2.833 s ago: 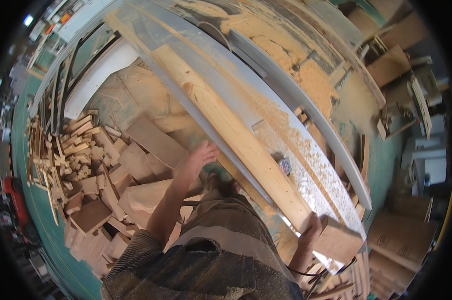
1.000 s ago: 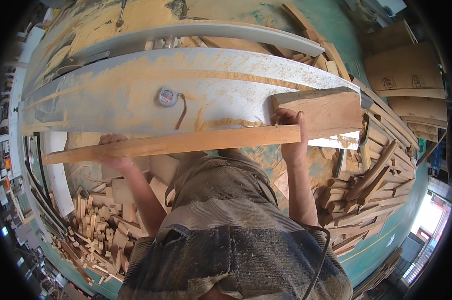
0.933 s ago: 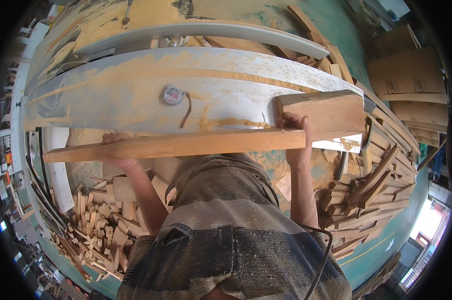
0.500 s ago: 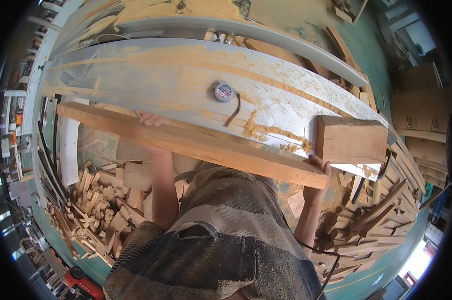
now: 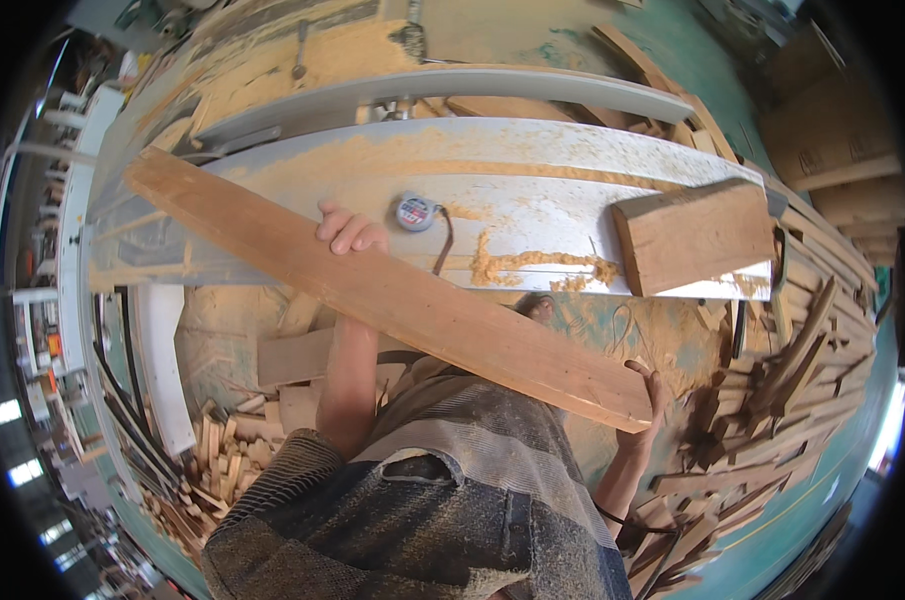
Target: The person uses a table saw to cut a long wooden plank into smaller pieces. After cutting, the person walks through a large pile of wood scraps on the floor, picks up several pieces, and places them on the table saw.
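Note:
Both of my hands hold a long wooden board [image 5: 412, 300] that slants from the far left down to the near right, its broad face toward me. My left hand [image 5: 350, 230] grips it left of the middle, fingers curled over the far edge and the thumb hidden beneath. At the near right end, my right hand [image 5: 644, 395] clasps the board's tip. Just beyond the board, a round tape measure [image 5: 414, 212] with a dark strap lies on the sawdust-covered metal machine table [image 5: 532, 205]. A thick wooden block [image 5: 700, 238] rests at the table's right end.
A long metal fence [image 5: 452, 95] runs across the far side of the machine table. Wood offcuts [image 5: 222, 455] lie heaped on the floor at left, and stacked wooden strips [image 5: 772, 410] at right. Cardboard boxes [image 5: 822, 120] stand at the far right.
The board has turned so its broad face shows; its left end has risen away from me and its right end has come nearer. My hands have moved with it, and the view has shifted.

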A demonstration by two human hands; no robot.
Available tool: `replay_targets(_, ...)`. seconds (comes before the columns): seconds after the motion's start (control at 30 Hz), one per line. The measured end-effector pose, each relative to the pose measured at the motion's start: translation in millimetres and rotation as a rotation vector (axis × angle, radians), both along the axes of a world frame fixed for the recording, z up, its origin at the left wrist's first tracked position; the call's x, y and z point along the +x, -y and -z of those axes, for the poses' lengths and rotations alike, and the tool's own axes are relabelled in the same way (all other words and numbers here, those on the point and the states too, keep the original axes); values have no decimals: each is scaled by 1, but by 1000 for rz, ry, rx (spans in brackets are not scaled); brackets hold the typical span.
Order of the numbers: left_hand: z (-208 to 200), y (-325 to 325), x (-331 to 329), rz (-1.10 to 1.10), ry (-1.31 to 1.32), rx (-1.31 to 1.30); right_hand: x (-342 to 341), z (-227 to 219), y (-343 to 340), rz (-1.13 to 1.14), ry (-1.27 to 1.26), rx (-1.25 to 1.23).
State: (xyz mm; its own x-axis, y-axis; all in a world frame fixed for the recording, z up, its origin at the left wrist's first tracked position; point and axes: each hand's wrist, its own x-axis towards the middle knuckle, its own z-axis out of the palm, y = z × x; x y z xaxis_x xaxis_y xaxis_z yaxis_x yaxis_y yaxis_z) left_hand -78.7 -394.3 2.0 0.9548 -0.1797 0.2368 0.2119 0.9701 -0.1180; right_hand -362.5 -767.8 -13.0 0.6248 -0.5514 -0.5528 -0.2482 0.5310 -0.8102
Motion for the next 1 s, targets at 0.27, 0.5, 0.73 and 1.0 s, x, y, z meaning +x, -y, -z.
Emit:
replay_targets(0.27,-7,131,19,314,-48,94,-88,24,33,302,153,-20)
replay_targets(0.5,-4,273,-26,532,-64,181,-168,38,96,504,141,35)
replay_targets(0.73,2,431,-98,727,-83,187,-263,33,175,742,139,5)
replay_targets(1.0,6,568,-173,1013,-92,223,-365,41,222,1130,27,-131)
